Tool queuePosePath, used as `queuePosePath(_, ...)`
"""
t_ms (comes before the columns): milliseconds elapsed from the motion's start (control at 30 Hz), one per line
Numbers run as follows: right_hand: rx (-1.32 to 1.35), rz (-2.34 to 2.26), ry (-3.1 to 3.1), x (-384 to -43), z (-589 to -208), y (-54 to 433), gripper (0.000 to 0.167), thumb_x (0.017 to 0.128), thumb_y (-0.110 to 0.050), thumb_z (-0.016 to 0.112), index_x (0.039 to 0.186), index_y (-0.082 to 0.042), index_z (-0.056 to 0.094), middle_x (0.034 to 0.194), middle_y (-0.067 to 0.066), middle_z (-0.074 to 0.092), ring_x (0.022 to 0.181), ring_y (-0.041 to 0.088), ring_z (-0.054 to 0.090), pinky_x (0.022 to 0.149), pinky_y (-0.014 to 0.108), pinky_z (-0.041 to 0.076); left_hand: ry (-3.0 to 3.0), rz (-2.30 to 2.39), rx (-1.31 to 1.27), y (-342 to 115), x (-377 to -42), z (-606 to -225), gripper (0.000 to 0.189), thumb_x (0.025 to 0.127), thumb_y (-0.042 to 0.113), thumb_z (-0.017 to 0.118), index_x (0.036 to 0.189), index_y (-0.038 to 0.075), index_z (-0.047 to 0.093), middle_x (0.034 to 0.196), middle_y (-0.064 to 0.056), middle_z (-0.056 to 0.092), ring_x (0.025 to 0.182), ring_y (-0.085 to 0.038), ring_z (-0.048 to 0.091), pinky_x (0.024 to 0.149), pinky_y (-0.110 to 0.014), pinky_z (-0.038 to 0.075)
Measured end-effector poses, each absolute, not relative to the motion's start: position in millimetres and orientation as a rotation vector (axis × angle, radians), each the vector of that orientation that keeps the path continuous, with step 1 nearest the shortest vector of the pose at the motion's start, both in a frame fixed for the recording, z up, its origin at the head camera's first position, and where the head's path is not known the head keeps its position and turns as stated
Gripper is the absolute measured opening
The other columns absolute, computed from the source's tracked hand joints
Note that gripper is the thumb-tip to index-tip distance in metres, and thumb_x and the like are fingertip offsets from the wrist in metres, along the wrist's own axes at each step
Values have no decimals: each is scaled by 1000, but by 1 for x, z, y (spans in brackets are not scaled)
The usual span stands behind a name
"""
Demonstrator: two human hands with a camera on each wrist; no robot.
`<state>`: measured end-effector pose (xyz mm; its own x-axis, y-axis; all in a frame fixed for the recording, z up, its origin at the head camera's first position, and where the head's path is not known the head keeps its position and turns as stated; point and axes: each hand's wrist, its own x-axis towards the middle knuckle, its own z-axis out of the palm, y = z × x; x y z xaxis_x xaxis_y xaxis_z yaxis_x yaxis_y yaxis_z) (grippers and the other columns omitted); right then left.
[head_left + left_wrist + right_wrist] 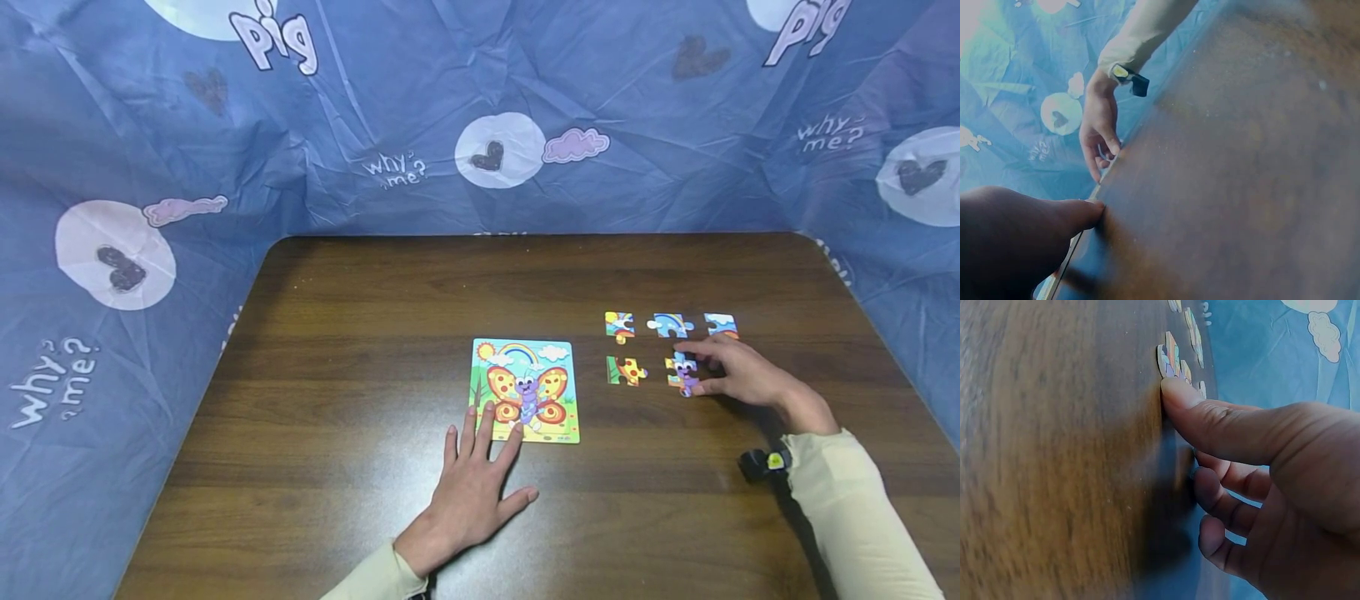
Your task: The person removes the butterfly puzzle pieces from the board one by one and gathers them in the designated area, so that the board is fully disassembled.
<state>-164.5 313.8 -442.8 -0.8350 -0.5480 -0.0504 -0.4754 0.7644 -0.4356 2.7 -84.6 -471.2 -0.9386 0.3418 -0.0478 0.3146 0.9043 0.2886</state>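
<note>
A square butterfly puzzle board (556, 352) lies at the middle of the table. My left hand (474, 498) reaches over its lower edge with fingers spread and straight, fingertips on the picture. To the right, my right hand (753, 377) pinches a purple-and-blue puzzle piece (682, 375) between thumb and index finger, low over the table. In the right wrist view the thumb (1222, 428) is at the edge of that piece, with the other fingers loosely bent below.
Around the held piece lie a sun piece (619, 323), a rainbow piece (670, 325), a cloud piece (722, 322) partly behind the right hand, and a green-and-yellow piece (624, 371). A blue printed cloth (420, 100) surrounds the brown table (337, 333).
</note>
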Motion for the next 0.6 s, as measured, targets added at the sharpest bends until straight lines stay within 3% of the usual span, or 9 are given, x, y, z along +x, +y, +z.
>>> queuePosePath(600,-779,-656,2754,-165,-440,315,65,76,-14,85,132,3,59,100,14,62,83,14,57,73,29,47,2984,413,517,-85,3,-471,77,92,63,54,154,21,39,165,-25,21,153,-48,18,115,-69,25)
